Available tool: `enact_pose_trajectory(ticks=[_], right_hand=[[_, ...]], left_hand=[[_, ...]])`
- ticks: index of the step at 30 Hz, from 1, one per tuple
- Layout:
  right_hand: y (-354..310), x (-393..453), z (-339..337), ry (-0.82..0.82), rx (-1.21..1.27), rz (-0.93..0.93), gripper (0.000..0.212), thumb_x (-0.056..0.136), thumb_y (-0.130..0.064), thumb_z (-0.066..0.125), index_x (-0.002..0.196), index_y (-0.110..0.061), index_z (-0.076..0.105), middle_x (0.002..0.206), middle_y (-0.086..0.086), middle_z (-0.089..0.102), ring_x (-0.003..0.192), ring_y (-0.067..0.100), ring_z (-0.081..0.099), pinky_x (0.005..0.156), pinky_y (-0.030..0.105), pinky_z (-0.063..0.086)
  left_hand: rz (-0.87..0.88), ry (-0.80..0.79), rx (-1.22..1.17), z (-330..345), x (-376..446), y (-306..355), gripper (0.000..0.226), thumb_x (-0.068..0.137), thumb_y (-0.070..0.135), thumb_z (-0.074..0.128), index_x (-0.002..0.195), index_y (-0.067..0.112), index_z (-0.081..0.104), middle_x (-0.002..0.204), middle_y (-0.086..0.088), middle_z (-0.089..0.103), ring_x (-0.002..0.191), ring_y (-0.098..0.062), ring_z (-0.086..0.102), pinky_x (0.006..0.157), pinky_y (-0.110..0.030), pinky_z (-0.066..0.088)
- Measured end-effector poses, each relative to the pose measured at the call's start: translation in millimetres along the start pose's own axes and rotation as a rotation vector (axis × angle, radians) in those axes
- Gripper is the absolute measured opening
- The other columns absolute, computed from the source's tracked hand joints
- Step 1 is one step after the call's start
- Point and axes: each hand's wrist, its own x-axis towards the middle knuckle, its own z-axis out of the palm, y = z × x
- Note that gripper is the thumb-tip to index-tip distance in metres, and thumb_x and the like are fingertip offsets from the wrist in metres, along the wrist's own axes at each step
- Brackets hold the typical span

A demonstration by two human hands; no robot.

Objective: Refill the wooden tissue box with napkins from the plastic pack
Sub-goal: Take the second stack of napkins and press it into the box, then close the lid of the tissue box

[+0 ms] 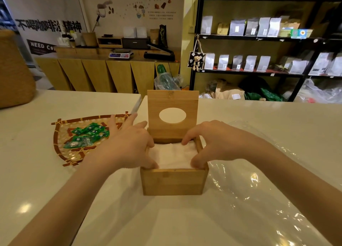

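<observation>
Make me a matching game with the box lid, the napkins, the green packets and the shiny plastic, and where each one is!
Things:
1. lid
2. napkins
3. green packets
4. clear plastic wrap

Places or states:
A. lying in the woven tray
B. standing up, open
C. spread on the table, right of the wooden box
D. inside the wooden box, under both hands

Pairs: 1-B, 2-D, 3-A, 4-C
</observation>
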Motion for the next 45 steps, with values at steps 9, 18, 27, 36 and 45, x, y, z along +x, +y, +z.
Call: enact_pose_trajectory(ticks=[9, 18, 27, 36, 45], right_hand=[[-8.5, 10.6, 10.6, -0.082, -0.262, 0.067, 0.048, 0.076, -0.025, 0.069, 0.121, -0.023, 0.053, 0.117, 0.001, 0.057, 0.114, 0.024, 0.048, 0.108, 0.064, 0.009], [-0.2, 10.7, 13.4, 0.011, -0.182, -0.047, 0.053, 0.073, -0.03, 0.073, 0.12, -0.023, 0.052, 0.114, -0.001, 0.056, 0.101, 0.02, 0.053, 0.078, 0.029, 0.045], [15.2, 24.5, -21.7, 0.702, 0.053, -0.081, 0.069, 0.073, -0.022, 0.075, 0.132, -0.023, 0.041, 0.126, 0.003, 0.054, 0.109, 0.02, 0.054, 0.091, 0.038, 0.048], [22.4, 32.5, 2.2, 0.774, -0.188, -0.105, 0.06, 0.076, -0.027, 0.072, 0.129, -0.024, 0.045, 0.121, 0.002, 0.061, 0.122, 0.024, 0.045, 0.114, 0.052, 0.007], [27.2, -20.8, 55.2, 0.919, -0.021, -0.374, 0.044, 0.096, -0.043, 0.029, 0.11, -0.023, 0.066, 0.103, -0.005, 0.074, 0.115, 0.019, 0.058, 0.112, 0.05, 0.017]], left_hand=[[-0.049, -0.015, 0.084, 7.4, 11.3, 8.4, 0.043, 0.076, 0.042, 0.065, 0.118, 0.035, 0.058, 0.156, -0.002, 0.016, 0.143, -0.033, -0.012, 0.101, -0.069, -0.015], [-0.051, 0.027, 0.082, 9.5, 13.0, 10.8, 0.037, 0.077, 0.042, 0.064, 0.112, 0.033, 0.056, 0.15, -0.002, 0.028, 0.144, -0.032, -0.003, 0.103, -0.068, -0.013], [-0.029, 0.624, -0.333, -34.0, 16.9, -0.6, 0.086, 0.069, 0.033, 0.075, 0.138, 0.031, 0.023, 0.145, 0.003, 0.039, 0.137, -0.022, 0.031, 0.111, -0.059, -0.002], [0.036, 0.705, -0.254, -16.1, 29.3, 4.9, 0.061, 0.078, 0.024, 0.068, 0.132, 0.032, 0.038, 0.137, 0.004, 0.047, 0.133, -0.019, 0.034, 0.112, -0.056, -0.003], [0.315, 0.868, -0.397, 42.5, -24.9, -0.1, 0.051, 0.083, 0.063, 0.029, 0.115, 0.038, 0.058, 0.118, 0.021, 0.057, 0.119, 0.007, 0.036, 0.108, -0.048, 0.004]])
